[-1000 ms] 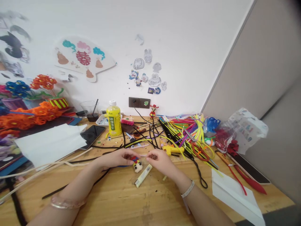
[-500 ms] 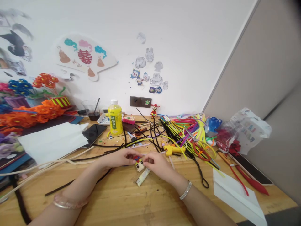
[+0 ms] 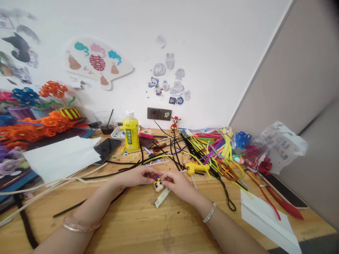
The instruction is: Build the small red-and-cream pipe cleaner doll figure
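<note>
Between my two hands is a small figure (image 3: 158, 186) with a pale face, dark eyes and red, yellow and blue parts, lying low over the table. My left hand (image 3: 139, 176) grips it from the left, fingers curled at its upper side. From the right, my right hand (image 3: 178, 182) pinches at its edge with thumb and forefinger together. Just below lies a pale, narrow tube-like stick (image 3: 161, 199), partly under my right hand. A yellow glue gun (image 3: 196, 168) rests right behind that hand.
Black and yellow pipe cleaners (image 3: 196, 143) spread behind my hands, with scissors (image 3: 216, 151) on them. A yellow bottle (image 3: 130, 132) and a cup with dark drink (image 3: 106, 123) stand at the back. White paper (image 3: 62, 157) and a phone (image 3: 108, 150) lie left; another white sheet (image 3: 267, 218) lies right.
The whole view has shifted very slightly. Both hands keep nearly the same hold on the small figure.
</note>
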Action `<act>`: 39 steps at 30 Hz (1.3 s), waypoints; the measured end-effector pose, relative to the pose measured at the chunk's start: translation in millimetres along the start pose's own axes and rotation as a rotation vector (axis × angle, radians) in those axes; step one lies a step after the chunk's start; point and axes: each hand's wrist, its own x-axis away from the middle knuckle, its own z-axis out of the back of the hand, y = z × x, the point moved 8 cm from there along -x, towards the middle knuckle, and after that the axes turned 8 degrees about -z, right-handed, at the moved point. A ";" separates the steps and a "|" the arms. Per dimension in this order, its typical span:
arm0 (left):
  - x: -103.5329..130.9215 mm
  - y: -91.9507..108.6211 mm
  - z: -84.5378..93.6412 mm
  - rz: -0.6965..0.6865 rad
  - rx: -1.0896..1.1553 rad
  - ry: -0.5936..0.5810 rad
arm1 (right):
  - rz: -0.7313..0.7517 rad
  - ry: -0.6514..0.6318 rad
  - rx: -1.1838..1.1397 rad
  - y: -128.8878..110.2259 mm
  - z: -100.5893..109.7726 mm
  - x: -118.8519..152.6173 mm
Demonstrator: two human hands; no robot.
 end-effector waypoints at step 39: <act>-2.5 -0.8 -3.3 -0.032 0.040 -0.005 | 0.313 0.176 0.352 -39.6 -0.3 17.7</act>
